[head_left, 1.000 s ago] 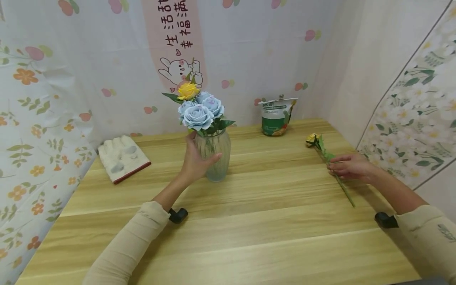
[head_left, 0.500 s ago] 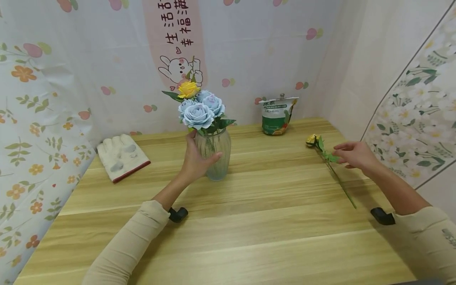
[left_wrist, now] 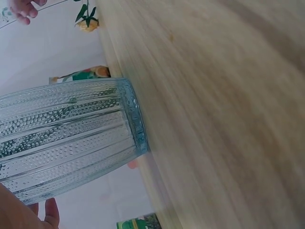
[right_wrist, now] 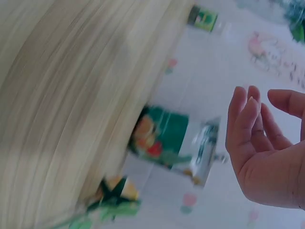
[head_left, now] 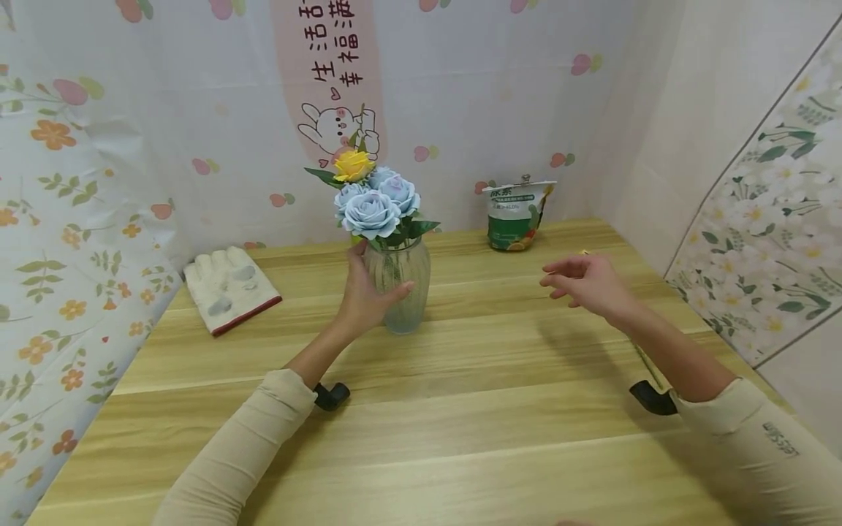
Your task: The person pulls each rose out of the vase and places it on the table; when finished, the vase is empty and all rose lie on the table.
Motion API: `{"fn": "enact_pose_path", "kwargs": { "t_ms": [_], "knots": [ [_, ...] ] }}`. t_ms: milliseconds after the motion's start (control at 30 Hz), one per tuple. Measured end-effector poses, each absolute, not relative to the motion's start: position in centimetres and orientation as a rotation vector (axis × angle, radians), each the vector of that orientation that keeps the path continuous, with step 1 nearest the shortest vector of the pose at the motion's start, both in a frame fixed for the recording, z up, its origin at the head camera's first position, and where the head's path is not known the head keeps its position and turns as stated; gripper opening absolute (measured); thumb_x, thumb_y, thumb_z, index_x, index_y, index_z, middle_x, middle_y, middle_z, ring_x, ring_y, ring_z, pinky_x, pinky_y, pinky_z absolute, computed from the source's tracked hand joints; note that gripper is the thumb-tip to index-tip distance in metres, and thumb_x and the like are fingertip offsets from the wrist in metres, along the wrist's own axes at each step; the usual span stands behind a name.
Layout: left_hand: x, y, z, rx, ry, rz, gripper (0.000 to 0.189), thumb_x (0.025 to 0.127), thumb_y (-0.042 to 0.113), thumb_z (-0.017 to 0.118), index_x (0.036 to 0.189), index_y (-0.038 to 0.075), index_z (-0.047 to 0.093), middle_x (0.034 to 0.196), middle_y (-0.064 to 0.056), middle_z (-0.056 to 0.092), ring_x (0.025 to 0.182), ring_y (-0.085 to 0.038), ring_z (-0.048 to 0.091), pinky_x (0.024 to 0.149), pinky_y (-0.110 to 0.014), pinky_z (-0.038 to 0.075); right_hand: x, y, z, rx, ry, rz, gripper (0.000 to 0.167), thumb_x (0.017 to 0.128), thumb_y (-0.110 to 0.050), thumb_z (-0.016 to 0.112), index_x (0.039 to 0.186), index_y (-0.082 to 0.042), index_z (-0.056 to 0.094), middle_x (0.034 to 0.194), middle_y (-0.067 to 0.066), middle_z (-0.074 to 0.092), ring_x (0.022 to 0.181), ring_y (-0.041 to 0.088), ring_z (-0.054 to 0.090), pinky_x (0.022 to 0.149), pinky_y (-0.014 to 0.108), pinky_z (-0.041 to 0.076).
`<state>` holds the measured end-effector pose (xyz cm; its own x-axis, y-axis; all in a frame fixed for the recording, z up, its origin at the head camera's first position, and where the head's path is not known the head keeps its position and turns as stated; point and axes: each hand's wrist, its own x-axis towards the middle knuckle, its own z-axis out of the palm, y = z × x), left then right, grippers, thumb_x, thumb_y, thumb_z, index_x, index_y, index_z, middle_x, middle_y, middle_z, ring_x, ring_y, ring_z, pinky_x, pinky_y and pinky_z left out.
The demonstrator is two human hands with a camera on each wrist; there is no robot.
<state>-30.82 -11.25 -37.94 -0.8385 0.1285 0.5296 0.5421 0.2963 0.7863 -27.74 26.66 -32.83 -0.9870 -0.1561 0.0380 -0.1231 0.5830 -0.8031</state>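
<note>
My left hand (head_left: 370, 292) grips the side of a ribbed clear glass vase (head_left: 411, 285), thumb across its front and fingers round the back. The vase stands upright on the table, holding several light blue roses (head_left: 371, 213) and one yellow rose (head_left: 354, 166). My right hand (head_left: 585, 285) hovers above the right half of the table, fingers loosely bent and nothing between them. A single yellow rose (right_wrist: 116, 188) lies on the table below it; in the head view the hand and forearm cover most of that flower, leaving part of its stem (head_left: 650, 365) visible.
A green and white pouch (head_left: 513, 219) with a clip on top stands at the back of the wooden table (head_left: 427, 453). To the left lies a white work glove (head_left: 230, 291). A small green-labelled container (right_wrist: 205, 19) is behind the vase. Patterned curtains border the table.
My right hand has let go of the loose yellow rose's stem, lifted, and moved left toward the vase. The rose stays on the table. My left hand has kept its grip on the vase.
</note>
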Motion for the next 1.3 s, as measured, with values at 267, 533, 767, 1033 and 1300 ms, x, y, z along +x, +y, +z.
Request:
{"fn": "enact_pose_path", "kwargs": {
  "t_ms": [267, 533, 767, 1033, 1300],
  "knots": [
    [-30.6, -11.1, -37.9, -0.606, -2.203, -1.556, 0.099, 0.081, 0.019, 0.082, 0.148, 0.001, 0.012, 0.154, -0.02, 0.022, 0.144, -0.03, 0.024, 0.117, -0.05, 0.02, -27.9, 22.5, -33.1, -0.358, 2.656, -1.504, 0.029, 0.098, -0.021, 0.064, 0.119, 0.0, 0.066, 0.103, 0.007, 0.074, 0.08, 0.013, 0.07, 0.063, 0.034, 0.055],
    [-30.8, -11.2, -37.9, -0.606, -2.21, -1.541, 0.098, 0.082, 0.02, 0.082, 0.148, 0.001, 0.012, 0.154, -0.019, 0.023, 0.144, -0.028, 0.025, 0.118, -0.048, 0.02, -28.0, 18.7, -31.9, -0.492, 2.651, -1.545, 0.024, 0.096, -0.017, 0.066, 0.114, -0.002, 0.068, 0.101, 0.011, 0.074, 0.08, 0.02, 0.07, 0.059, 0.03, 0.053],
    [-30.9, -11.2, -37.9, -0.591, -2.212, -1.526, 0.098, 0.082, 0.02, 0.082, 0.148, 0.0, 0.012, 0.154, -0.021, 0.023, 0.144, -0.029, 0.024, 0.117, -0.049, 0.02, -28.2, 15.7, -30.7, -0.669, 2.614, -1.578, 0.02, 0.095, -0.015, 0.068, 0.109, -0.001, 0.07, 0.1, 0.014, 0.072, 0.077, 0.021, 0.069, 0.058, 0.033, 0.053],
    [-31.0, -11.2, -37.7, -0.601, -2.203, -1.513, 0.099, 0.081, 0.02, 0.083, 0.148, 0.001, 0.012, 0.153, -0.018, 0.026, 0.142, -0.028, 0.028, 0.117, -0.047, 0.021, -28.1, 12.8, -29.1, -0.852, 2.639, -1.625, 0.015, 0.095, -0.01, 0.065, 0.107, -0.001, 0.071, 0.105, 0.012, 0.072, 0.071, 0.018, 0.067, 0.053, 0.028, 0.05],
    [-31.1, -11.1, -37.9, -0.605, -2.202, -1.51, 0.098, 0.08, 0.019, 0.084, 0.147, 0.002, 0.014, 0.15, -0.017, 0.029, 0.14, -0.028, 0.031, 0.117, -0.048, 0.023, -28.4, 10.7, -28.5, -0.917, 2.653, -1.709, 0.022, 0.094, -0.005, 0.062, 0.114, -0.002, 0.072, 0.096, 0.014, 0.072, 0.052, 0.018, 0.053, 0.043, 0.027, 0.035]
  ]
}}
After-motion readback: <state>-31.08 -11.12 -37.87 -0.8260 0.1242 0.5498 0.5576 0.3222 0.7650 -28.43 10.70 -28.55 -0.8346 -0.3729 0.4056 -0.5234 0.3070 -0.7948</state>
